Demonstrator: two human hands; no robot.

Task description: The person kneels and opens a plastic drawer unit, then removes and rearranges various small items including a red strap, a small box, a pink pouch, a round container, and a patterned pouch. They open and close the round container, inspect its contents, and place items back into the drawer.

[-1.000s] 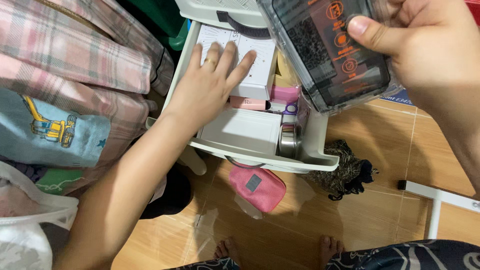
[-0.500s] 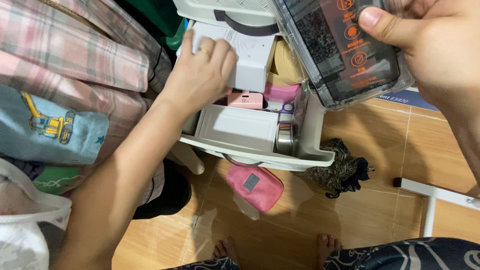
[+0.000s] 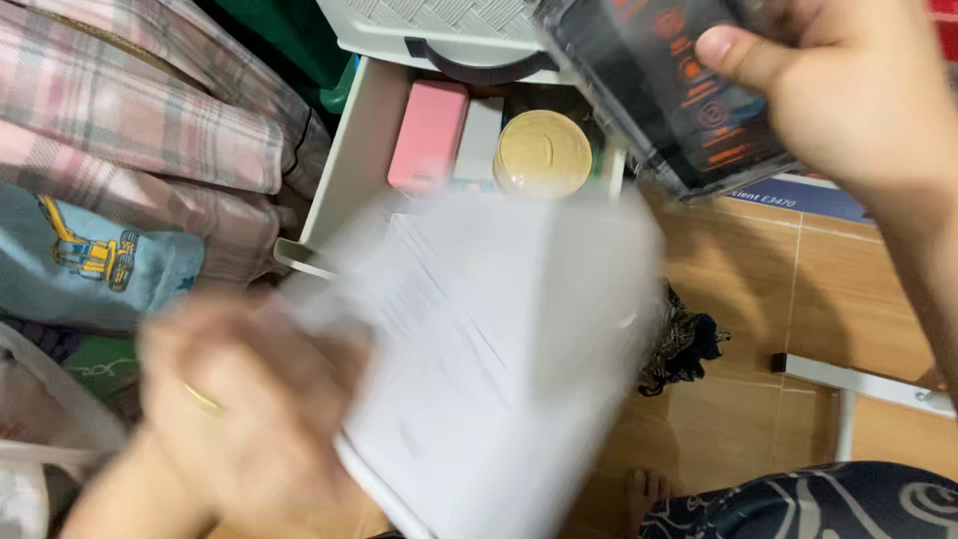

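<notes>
Two hands are in view, each with one thing. The left hand [image 3: 235, 419], a ring on one finger, is blurred low in the view; its fingers are curled around the lower left edge of one large white box [image 3: 479, 359], which is lifted clear above the front of the open drawer [image 3: 344, 160] and hides most of what lies there. The box is smeared by motion, so its faces cannot be read clearly.

The right hand [image 3: 838, 90] is at the top right, its thumb pressed flat on the front of one dark clear-cased packet [image 3: 669, 90] with orange marks; the other fingers wrap behind it, closed tight, and the packet hangs tilted over the right rear corner of the drawer.

Three things show at the back of the drawer: one pink case [image 3: 429, 135] by the left wall, one slim white box [image 3: 481, 140] touching it, and one round tan lid [image 3: 544, 152] just beside that.

Left of the drawer hang plaid clothes [image 3: 150, 110] and one blue cloth with a digger print [image 3: 90, 260]. On the wooden floor [image 3: 798, 309], right of the drawer, lies one dark crumpled cloth [image 3: 689, 344], and one white bar [image 3: 858, 384] beyond it.
</notes>
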